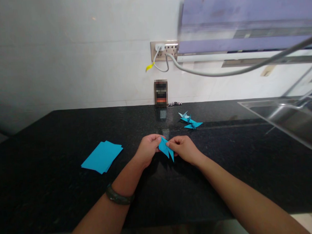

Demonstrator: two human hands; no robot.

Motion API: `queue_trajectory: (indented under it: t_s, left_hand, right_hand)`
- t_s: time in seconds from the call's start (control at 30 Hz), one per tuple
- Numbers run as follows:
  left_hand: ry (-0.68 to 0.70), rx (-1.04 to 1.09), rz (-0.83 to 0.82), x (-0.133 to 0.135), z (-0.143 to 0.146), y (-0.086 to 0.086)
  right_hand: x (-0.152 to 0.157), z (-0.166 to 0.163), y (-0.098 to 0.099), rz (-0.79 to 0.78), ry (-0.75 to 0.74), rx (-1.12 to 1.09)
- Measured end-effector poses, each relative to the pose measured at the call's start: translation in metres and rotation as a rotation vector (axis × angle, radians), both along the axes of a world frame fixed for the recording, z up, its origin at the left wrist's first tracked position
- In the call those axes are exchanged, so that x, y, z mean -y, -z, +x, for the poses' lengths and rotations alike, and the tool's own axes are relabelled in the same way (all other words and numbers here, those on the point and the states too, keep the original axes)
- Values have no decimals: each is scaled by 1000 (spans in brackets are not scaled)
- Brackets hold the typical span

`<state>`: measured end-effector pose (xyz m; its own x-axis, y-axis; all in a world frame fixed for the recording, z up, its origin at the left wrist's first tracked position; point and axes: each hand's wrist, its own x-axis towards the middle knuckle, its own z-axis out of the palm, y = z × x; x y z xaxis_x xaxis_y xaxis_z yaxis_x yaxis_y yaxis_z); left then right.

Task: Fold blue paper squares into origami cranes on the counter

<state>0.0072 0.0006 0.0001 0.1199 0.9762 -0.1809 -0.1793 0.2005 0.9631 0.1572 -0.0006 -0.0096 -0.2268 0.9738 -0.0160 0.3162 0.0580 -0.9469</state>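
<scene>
Between my two hands is a folded piece of blue origami paper (166, 149), diamond-shaped with two narrow points directed down toward me. My left hand (149, 148) pinches its left edge between thumb and fingers. On the other side, my right hand (184, 148) grips the right edge, thumb on top. The fingers beneath the paper are partly hidden. Beyond my right hand, several folded blue paper cranes (193, 124) sit close together on the counter. To the left of my left hand lies a loose stack of blue paper sheets (102, 157).
The black countertop (59, 199) meets a white wall. A phone-like device (161, 93), blurred out, leans there beside a dark patterned strand (175, 103). Cables hang from a wall socket (164, 50). A metal sink (286, 117) is set in at the right.
</scene>
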Motion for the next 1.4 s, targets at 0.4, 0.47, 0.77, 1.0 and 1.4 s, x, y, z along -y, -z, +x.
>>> queue_trajectory:
  t_s: [0.4,0.47,0.77,1.0,1.4]
  left_hand:
    - [-39,-89,134,0,0,4]
    - [-57,-111,146,-1,0,4]
    - [-97,-150,165,-1,0,5]
    - [-116,-120,109,-1,1,2]
    - [191,29,55,9,10,4]
  right_hand:
    - [2,-2,-3,3,-39,-30]
    - [3,-2,-2,10,-53,-17]
    - [3,-2,0,83,-66,51]
    - [3,-4,0,54,-47,-10]
    - [-2,-5,-4,144,408,-370]
